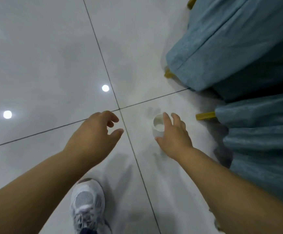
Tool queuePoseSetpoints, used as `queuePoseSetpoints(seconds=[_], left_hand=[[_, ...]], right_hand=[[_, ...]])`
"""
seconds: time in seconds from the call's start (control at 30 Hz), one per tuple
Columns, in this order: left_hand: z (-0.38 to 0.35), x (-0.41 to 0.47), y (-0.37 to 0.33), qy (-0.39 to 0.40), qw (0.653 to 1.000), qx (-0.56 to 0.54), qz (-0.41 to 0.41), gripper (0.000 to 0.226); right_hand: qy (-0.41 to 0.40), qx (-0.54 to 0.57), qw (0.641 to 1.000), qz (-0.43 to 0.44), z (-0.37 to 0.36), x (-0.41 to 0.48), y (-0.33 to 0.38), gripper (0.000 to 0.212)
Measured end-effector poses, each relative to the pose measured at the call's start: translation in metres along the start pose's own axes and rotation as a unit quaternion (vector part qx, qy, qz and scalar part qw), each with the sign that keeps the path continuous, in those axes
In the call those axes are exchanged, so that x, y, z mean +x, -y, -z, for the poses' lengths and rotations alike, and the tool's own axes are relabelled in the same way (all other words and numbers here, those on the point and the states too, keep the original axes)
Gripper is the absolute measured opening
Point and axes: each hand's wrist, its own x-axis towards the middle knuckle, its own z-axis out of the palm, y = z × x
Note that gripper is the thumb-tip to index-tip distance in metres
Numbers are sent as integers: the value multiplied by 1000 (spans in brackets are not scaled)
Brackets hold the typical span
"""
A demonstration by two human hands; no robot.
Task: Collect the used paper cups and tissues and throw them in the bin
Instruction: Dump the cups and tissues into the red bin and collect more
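A small white paper cup [158,124] stands upright on the white tiled floor, its open mouth facing up. My right hand [174,134] reaches down to it, with the index finger against the right side of the rim and the thumb against the lower wall, so the cup sits pinched between them. My left hand [95,132] hovers to the left of the cup over a tile joint. Its fingers are loosely curled and it holds nothing. No tissues and no bin are in view.
A blue-grey upholstered sofa [230,48] with yellow wooden legs [205,115] fills the right side, close to the cup. My white sneaker [87,203] stands on the floor at the bottom. Glossy tiles [35,65] with lamp reflections stretch to the left.
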Motion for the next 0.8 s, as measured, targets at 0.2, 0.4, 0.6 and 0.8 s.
queuePoseSetpoints(seconds=[0.2, 0.4, 0.6, 0.8], left_hand=[[-31, 53, 28, 21, 1000, 16, -4, 36], [-12, 49, 24, 53, 999, 9, 6, 37], [57, 11, -8, 56, 998, -13, 10, 35], [158, -30, -50, 50, 998, -48, 6, 37]], right_hand=[[65, -40, 997, 12, -34, 64, -11, 83], [67, -23, 997, 6, -8, 52, 7, 71], [58, 14, 998, 7, 67, -1, 57, 77], [43, 64, 997, 20, 178, -57, 130, 81]])
